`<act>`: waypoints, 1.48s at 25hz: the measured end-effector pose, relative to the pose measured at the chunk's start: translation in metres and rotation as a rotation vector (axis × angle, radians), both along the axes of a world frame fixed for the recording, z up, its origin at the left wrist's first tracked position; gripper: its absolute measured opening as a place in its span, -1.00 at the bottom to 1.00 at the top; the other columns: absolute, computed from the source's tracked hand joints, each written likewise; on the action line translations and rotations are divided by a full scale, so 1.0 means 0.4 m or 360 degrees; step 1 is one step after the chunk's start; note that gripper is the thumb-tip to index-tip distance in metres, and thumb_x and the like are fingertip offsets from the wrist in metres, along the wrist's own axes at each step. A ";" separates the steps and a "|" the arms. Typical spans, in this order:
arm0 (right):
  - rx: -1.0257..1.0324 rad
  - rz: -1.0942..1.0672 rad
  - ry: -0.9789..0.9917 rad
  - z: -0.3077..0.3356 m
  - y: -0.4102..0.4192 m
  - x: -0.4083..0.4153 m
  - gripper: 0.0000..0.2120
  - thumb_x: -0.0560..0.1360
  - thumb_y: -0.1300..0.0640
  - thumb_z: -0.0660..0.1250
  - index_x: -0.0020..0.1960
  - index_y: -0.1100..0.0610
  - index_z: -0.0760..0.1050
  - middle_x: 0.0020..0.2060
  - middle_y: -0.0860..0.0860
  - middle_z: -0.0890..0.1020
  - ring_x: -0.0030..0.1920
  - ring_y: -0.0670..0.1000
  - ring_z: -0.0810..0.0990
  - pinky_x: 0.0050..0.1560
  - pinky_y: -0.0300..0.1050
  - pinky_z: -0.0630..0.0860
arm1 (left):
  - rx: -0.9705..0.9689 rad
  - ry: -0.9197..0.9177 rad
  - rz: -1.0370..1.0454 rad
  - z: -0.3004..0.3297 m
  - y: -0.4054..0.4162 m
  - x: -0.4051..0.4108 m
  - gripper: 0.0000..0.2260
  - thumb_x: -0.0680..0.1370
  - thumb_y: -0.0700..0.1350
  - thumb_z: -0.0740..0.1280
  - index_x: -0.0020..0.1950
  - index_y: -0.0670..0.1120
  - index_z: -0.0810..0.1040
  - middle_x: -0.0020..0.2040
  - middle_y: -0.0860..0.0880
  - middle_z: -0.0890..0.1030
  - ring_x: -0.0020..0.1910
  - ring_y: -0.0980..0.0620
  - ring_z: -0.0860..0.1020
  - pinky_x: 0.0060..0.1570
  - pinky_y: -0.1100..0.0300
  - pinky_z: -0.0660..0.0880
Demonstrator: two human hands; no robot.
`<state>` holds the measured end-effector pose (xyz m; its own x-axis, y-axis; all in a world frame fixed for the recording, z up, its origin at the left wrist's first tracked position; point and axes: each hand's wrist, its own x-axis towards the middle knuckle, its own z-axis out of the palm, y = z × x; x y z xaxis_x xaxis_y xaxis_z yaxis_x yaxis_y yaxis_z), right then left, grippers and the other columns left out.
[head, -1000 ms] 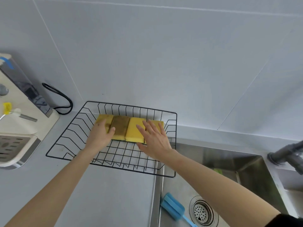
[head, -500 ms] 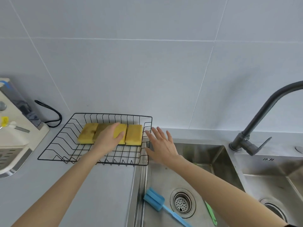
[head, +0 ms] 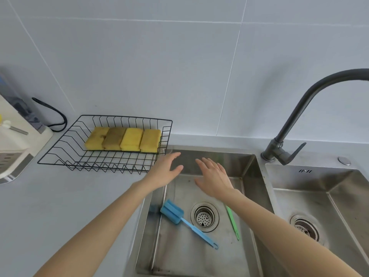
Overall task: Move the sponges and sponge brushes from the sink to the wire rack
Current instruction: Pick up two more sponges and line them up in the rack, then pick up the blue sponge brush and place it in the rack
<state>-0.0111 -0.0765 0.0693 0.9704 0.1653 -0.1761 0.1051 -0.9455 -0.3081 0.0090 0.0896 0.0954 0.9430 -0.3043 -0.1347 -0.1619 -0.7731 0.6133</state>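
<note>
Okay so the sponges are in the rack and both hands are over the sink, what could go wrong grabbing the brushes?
1. The green brush is partly hidden under the right hand's forearm, so it may get missed.
2. The blue sponge brush lies with its handle beside the drain; a fumbled grab might knock it.

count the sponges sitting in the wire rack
4, side by side along the back of the wire rack: sponges. None seem hidden.
</note>
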 end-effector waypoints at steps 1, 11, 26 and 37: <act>0.0001 -0.0005 0.0013 -0.015 -0.008 -0.007 -0.40 0.56 0.00 0.14 0.52 0.06 0.01 0.53 0.04 0.12 0.54 0.03 0.03 0.52 -0.02 -0.05 | 0.0013 0.0023 -0.0020 -0.015 -0.007 -0.005 -0.52 0.56 -0.07 0.20 0.45 -0.10 0.18 0.47 -0.07 0.29 0.44 -0.01 0.27 0.40 0.14 0.19; 0.0040 -0.0151 0.0398 -0.195 -0.036 -0.075 -0.49 0.55 0.08 0.15 0.47 0.09 0.16 0.41 0.09 0.35 0.39 0.13 0.33 0.36 0.00 0.29 | 0.0377 0.0354 -0.0262 -0.217 -0.043 -0.025 -0.50 0.54 -0.10 0.22 0.45 -0.09 0.18 0.46 -0.10 0.29 0.41 -0.06 0.30 0.38 0.08 0.23; -0.0089 -0.0248 0.0961 -0.444 -0.030 -0.142 -0.60 0.54 0.15 0.17 0.37 0.15 0.27 0.30 0.14 0.42 0.29 0.15 0.43 0.25 0.00 0.39 | 0.1103 0.0503 -0.0676 -0.450 -0.045 -0.019 -0.45 0.50 -0.20 0.23 0.45 -0.07 0.11 0.49 -0.11 0.13 0.48 -0.20 0.04 0.46 -0.14 -0.02; -0.0006 -0.0407 0.0954 -0.477 -0.049 -0.155 -0.67 0.54 0.20 0.16 0.29 0.17 0.35 0.28 0.13 0.41 0.28 0.14 0.40 0.25 -0.01 0.37 | 0.1236 0.0144 -0.0650 -0.497 -0.037 -0.032 -0.56 0.51 -0.25 0.19 0.39 -0.07 0.25 0.36 -0.10 0.35 0.38 -0.16 0.24 0.43 -0.06 0.08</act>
